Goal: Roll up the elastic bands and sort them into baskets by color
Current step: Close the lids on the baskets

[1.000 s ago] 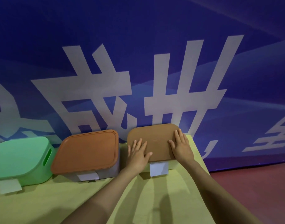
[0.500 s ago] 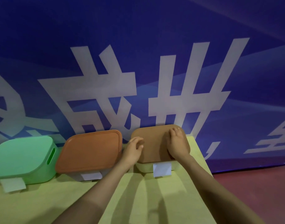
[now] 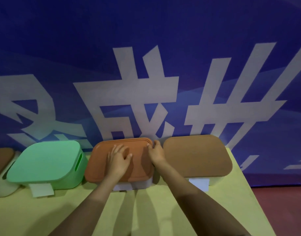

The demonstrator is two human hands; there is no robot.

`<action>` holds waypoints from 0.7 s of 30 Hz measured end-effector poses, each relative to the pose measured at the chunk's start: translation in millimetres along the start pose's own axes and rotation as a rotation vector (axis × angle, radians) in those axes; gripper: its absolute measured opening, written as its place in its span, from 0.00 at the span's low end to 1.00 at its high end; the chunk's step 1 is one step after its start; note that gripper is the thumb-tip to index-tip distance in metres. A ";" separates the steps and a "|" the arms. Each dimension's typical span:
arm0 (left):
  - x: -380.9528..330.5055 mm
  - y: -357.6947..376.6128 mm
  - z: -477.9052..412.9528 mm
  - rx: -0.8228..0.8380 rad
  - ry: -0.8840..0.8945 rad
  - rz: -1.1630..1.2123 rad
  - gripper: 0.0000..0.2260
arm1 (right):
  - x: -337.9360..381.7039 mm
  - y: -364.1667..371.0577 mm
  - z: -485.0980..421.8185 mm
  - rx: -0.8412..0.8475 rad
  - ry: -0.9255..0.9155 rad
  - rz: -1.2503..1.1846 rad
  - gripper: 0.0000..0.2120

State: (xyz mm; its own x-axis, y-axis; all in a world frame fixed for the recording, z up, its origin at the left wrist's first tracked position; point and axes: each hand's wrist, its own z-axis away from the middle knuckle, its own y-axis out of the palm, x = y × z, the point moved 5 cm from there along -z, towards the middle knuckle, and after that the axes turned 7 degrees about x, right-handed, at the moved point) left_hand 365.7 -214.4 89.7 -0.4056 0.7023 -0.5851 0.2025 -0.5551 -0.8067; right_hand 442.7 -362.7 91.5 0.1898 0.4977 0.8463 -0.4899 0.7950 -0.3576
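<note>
One orange lid lies under the relaxed left hand, right hand gripping its edge.

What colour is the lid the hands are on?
The lid is orange; the head view shows it best.

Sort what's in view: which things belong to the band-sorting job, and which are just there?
Job: orange-lidded basket, left hand resting on it, right hand gripping its edge; green basket; brown-lidded basket; paper labels.
Just there: blue banner, yellow table. No bands visible.
</note>
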 end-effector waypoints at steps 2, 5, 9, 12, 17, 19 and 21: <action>12.4 -1.5 -1.4 0.039 -0.004 -0.126 0.22 | -6.8 6.3 -9.1 -0.039 0.074 -0.089 0.21; 19.6 1.1 -1.3 0.107 0.023 -0.226 0.28 | -12.9 9.9 -18.1 -0.117 0.096 -0.186 0.19; 20.5 6.0 0.4 0.139 0.062 -0.345 0.39 | -16.6 12.1 -26.0 -0.174 0.112 -0.171 0.18; 22.1 7.3 1.0 0.122 0.078 -0.351 0.41 | -18.1 14.2 -30.8 -0.199 0.132 -0.201 0.18; 23.1 8.1 3.2 0.115 0.095 -0.353 0.41 | -23.3 16.1 -34.6 -0.203 0.208 -0.315 0.16; 23.4 7.8 2.8 0.106 0.098 -0.347 0.41 | -21.5 14.7 -36.8 -0.183 0.224 -0.359 0.15; 23.0 7.1 3.8 0.093 0.105 -0.330 0.40 | -18.5 14.9 -37.1 -0.157 0.217 -0.386 0.15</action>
State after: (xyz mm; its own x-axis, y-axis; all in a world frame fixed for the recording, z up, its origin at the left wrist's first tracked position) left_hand 354.5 -203.9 70.8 -0.3405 0.8900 -0.3032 -0.0080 -0.3252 -0.9456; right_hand 463.4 -347.2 55.8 0.5145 0.2028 0.8332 -0.2170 0.9708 -0.1023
